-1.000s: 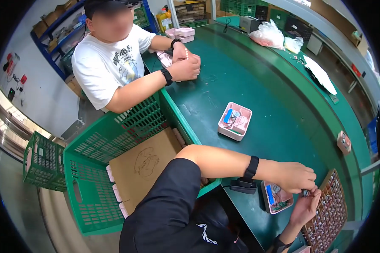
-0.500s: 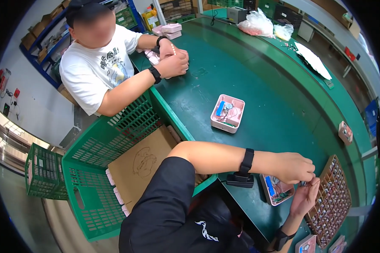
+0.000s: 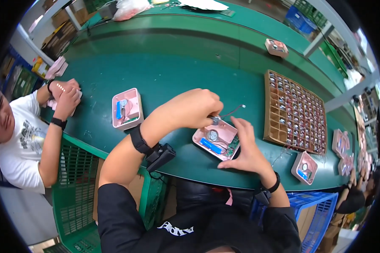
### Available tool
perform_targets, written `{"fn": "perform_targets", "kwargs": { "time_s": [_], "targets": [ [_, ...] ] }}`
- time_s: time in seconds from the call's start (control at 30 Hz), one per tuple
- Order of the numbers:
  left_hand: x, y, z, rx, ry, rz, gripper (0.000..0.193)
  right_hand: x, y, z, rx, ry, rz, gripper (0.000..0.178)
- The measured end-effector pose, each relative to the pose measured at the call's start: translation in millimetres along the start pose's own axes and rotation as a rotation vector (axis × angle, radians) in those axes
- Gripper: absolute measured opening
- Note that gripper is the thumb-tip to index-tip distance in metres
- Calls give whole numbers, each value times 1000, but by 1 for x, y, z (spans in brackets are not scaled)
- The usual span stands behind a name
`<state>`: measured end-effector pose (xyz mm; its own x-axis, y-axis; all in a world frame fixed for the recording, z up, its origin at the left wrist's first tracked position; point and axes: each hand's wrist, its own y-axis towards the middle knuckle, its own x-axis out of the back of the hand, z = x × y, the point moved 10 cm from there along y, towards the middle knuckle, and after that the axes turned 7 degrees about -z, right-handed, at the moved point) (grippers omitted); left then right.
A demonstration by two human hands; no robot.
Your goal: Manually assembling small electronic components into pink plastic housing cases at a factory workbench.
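Observation:
In front of me stands an open pink plastic case [image 3: 229, 130] holding a blue cylindrical battery [image 3: 210, 146], a round metallic part [image 3: 212, 135] and a green circuit board [image 3: 232, 147]. My left hand [image 3: 198, 109] is above its far edge, fingers closed on a small grey motor-like part [image 3: 215, 121]. Thin dark wires [image 3: 231, 113] trail from there to a small white plug. Spread around the case's right side is my right hand [image 3: 250, 147], thumb by the near edge, fingertips by the far right corner; whether it presses on the case I cannot tell.
A divided cardboard tray [image 3: 276, 134] of small metallic parts lies to the right. More pink cases stand at left [image 3: 133, 95], right [image 3: 304, 158] and far back [image 3: 277, 54]. A co-worker [image 3: 23, 143] sits at left. Green [image 3: 78, 198] and blue [image 3: 312, 198] crates stand below the table's near edge.
The view has swung right. My hands, close together half a second ago, have parted: the left holds the grey part over the case, the right is spread beside the case.

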<state>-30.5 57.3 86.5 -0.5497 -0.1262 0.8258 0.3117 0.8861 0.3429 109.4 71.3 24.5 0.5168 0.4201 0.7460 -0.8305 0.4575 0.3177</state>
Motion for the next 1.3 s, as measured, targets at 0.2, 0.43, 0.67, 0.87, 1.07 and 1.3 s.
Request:
{"fn": "perform_targets", "kwargs": {
  "time_s": [0.2, 0.43, 0.67, 0.87, 1.07, 1.3],
  "targets": [
    [-32, 8, 14, 81, -47, 7, 14, 5, -5, -26, -87, 243, -41, 118],
    [-41, 4, 18, 87, -45, -15, 15, 6, -5, -37, -69, 285, -85, 119],
    [-40, 5, 27, 180, -95, 35, 12, 6, -6, -43, -107, 339, -90, 122],
    [-47, 4, 27, 126, -66, 15, 12, 7, -6, -41, -91, 308, -117, 121],
    [-49, 5, 28, 141, -52, 42, 11, 7, -5, -41, -91, 322, -101, 121],
    [-54, 6, 23, 110, 9, 68, 10, 7, -6, -38, -93, 347, -131, 119]
  ]
}}
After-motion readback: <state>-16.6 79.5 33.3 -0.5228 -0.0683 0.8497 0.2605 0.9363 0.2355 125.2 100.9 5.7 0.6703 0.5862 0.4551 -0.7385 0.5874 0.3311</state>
